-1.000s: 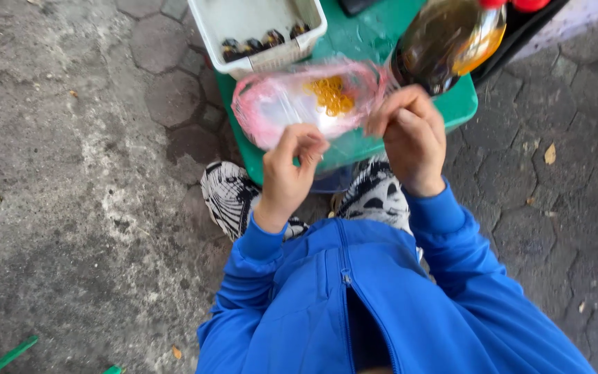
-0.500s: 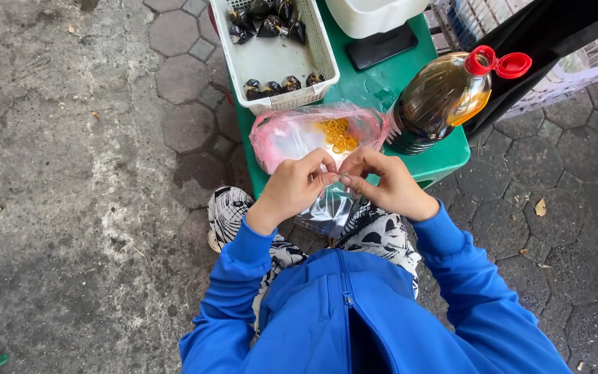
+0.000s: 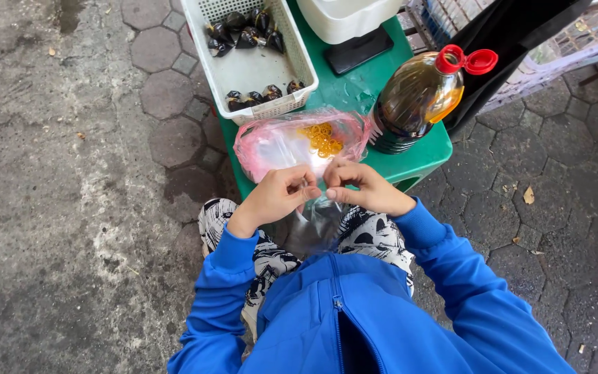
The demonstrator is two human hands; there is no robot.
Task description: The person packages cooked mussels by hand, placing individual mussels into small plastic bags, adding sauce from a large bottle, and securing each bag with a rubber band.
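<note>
A: How are the hands positioned?

B: The left hand [image 3: 282,196] and right hand [image 3: 363,188] are held close together. The top edge of a clear bag [image 3: 316,225] is pinched by the fingertips of both. The bag is hung between the knees, just in front of the green stool [image 3: 417,156].

A: What is located just beyond the hands?

B: A pink bag [image 3: 278,144] is laid on the stool, near the fingers. Yellow rubber bands [image 3: 322,138] are seen inside it.

A: And farther out?

B: A white basket [image 3: 254,69] is set behind the pink bag, touching it; small dark packets [image 3: 243,33] are contained in it. A bottle [image 3: 417,97] of amber liquid, capped in red, is stood at the right.
</note>
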